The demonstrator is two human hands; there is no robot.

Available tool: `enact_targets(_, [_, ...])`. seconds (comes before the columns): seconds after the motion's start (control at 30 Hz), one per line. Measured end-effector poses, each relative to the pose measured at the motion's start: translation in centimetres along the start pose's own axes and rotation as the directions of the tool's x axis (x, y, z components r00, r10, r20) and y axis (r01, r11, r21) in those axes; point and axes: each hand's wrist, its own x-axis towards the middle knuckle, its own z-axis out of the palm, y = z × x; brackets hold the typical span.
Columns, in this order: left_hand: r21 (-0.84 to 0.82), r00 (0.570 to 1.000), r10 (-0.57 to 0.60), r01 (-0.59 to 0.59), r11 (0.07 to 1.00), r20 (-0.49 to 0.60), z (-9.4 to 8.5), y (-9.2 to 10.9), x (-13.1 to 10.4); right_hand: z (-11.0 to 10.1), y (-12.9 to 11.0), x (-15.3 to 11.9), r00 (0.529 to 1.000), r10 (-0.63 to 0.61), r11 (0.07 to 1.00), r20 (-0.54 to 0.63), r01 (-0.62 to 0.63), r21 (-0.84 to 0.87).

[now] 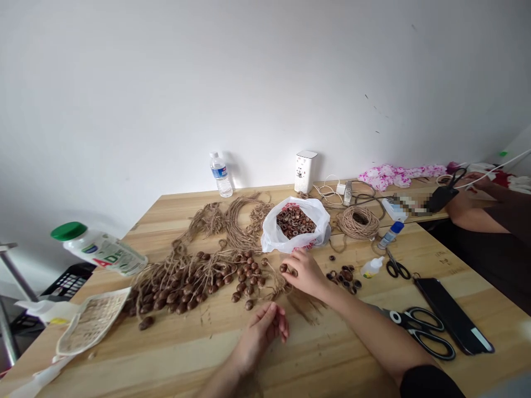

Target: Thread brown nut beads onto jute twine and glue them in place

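Note:
My right hand [306,275] is closed in front of the white plastic bag, with a shiny brown nut [284,268] at its fingertips. A second brown piece shows just beside that nut, partly hidden by the fingers. Nearer the camera, my left hand [265,327] is curled with the thumb against the fingers; whatever it may hold is hidden. Loose brown nuts [249,276] lie left of my right hand. Farther left spreads a heap of nuts on twine strands [182,293]. The plastic bag [271,235] contains many brown, ring-like caps [296,222].
Coiled twine [357,223], a glue bottle [372,267], small scissors [398,267], large scissors [427,326] and a black phone [452,315] lie rightward. At left are a green-capped bottle [99,251] and a woven tray [93,320]. Another person's arm [473,213] reaches in at right.

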Motion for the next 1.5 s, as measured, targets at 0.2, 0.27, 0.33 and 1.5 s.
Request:
enact_targets(0.2, [0.022,0.981,0.12,-0.118,0.993,-0.149,-0.2,0.2,-0.1,-1.1,-2.6,-3.4,0.972,-0.164,0.954,-0.169,0.2,0.222])
enact_targets(0.27, [0.078,0.98,0.147,-0.137,0.987,-0.134,-0.5,-0.1,-0.2,-0.6,-3.2,-4.0,0.966,-0.183,0.942,-0.182,0.226,0.25])
enact_targets(0.33, [0.107,0.971,0.175,-0.159,0.981,-0.164,-0.6,-0.4,-0.2,0.0,-3.6,-4.3,0.963,-0.202,0.931,-0.181,0.246,0.27])
enact_targets(1.5, [0.114,0.97,0.137,-0.115,0.987,-0.201,-0.4,0.1,-0.6,0.2,-3.2,-4.7,0.984,-0.141,0.847,-0.112,0.178,0.5])
